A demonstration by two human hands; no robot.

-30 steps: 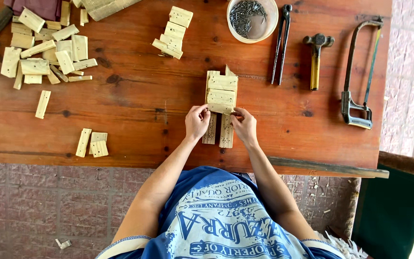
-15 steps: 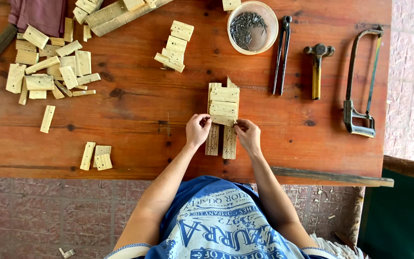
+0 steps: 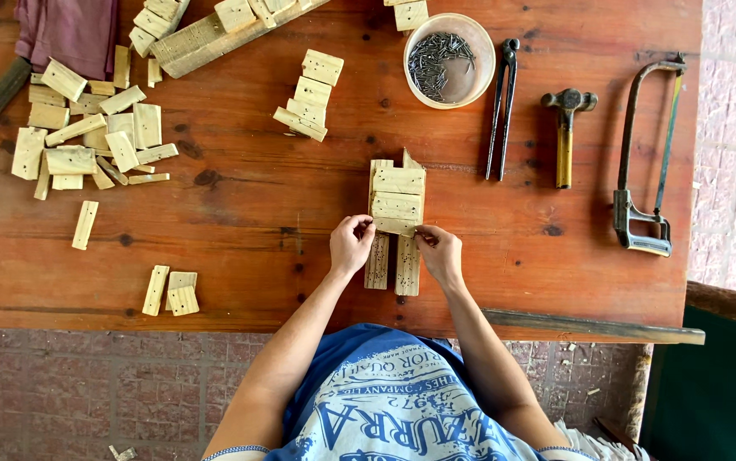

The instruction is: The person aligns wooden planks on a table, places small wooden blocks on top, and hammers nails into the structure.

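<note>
At the far left of the wooden bench (image 3: 240, 196), a purple cloth (image 3: 67, 32) lies at the top edge, with a loose heap of small pale wood blocks (image 3: 86, 137) just below it. One single block (image 3: 85, 224) lies apart under the heap, and three more blocks (image 3: 172, 291) sit close together near the front edge. A long wood strip (image 3: 214, 38) lies tilted at the top with a few blocks resting on it, and a short stack of blocks (image 3: 310, 95) lies to its right.

Near the middle, the left hand (image 3: 352, 246) has its fingers closed on the left end of a small block (image 3: 396, 226), and the right hand (image 3: 441, 254) pinches the right end of the same block. This block lies crosswise on two long upright slats (image 3: 392, 265) that rest flat on the bench, side by side, dotted with small holes. Two more crosswise blocks (image 3: 398, 193) already sit above it on the slats, touching each other.

Farther right, a round white bowl of nails (image 3: 449, 60) stands at the top edge. Beside it lie dark pincers (image 3: 502, 109), then a hammer (image 3: 565, 128) with a yellow handle, and, near the right edge, a hacksaw (image 3: 646, 162).
</note>
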